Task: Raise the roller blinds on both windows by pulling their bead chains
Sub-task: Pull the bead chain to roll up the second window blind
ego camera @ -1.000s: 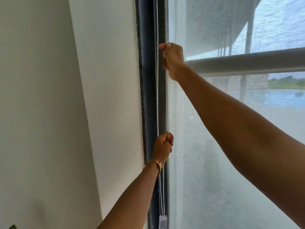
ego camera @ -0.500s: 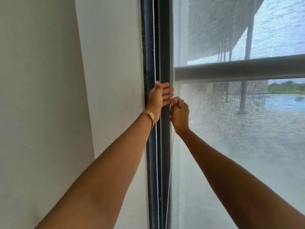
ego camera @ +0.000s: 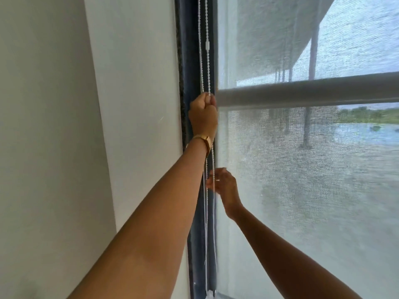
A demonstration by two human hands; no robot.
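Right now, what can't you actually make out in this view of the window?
- Head view: the bead chain runs past the top edge, so the roller is unseen.
- The right hand is motion-blurred; its grip is unclear.
- The chain's bottom end is cut off by the lower edge.
- The second window is out of frame.

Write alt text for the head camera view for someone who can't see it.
The left hand, in a gold bracelet, grips a white bead chain beside a dark window frame. Below, the right hand is open at the chain. A grey translucent roller blind covers the window.
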